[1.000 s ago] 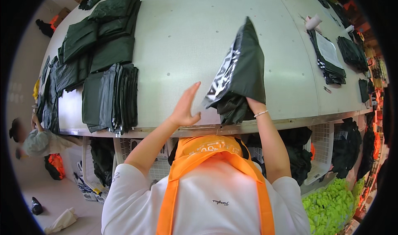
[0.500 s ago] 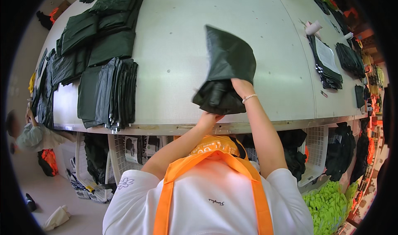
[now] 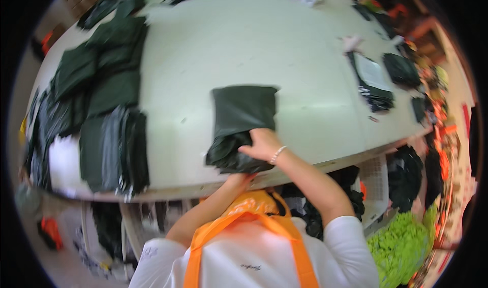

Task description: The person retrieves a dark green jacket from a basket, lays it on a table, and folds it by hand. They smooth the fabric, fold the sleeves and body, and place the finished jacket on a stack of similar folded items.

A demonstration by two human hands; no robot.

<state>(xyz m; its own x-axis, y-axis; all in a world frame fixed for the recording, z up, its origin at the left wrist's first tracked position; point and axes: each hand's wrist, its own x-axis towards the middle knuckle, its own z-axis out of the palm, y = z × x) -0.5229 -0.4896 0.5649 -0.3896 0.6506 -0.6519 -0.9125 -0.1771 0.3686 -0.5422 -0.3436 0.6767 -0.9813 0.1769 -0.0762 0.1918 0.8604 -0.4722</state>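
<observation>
A folded dark green bundle of coated fabric (image 3: 245, 106) is in front of me near the table's front edge, its far part flat and square, its near part crumpled and tucked. My right hand (image 3: 263, 146), with a beaded bracelet at the wrist, grips the bundle's right side, thumb across the crumpled part and fingers partly hidden in the folds. Beneath the near edge, my left hand (image 3: 245, 179) holds the bundle from below; most of its fingers are hidden.
Piles of folded dark green pieces (image 3: 114, 92) line the table's left side. At the right lie a smaller stack with a white sheet (image 3: 373, 74) and another dark bundle (image 3: 401, 69). Below the table edge are a white basket (image 3: 375, 186) and a bright lime-green heap (image 3: 399, 245).
The bundle has come down and toward me, its far flap now squared instead of slanting upward. My right hand has shifted across the crumpled part. The whole view has swung.
</observation>
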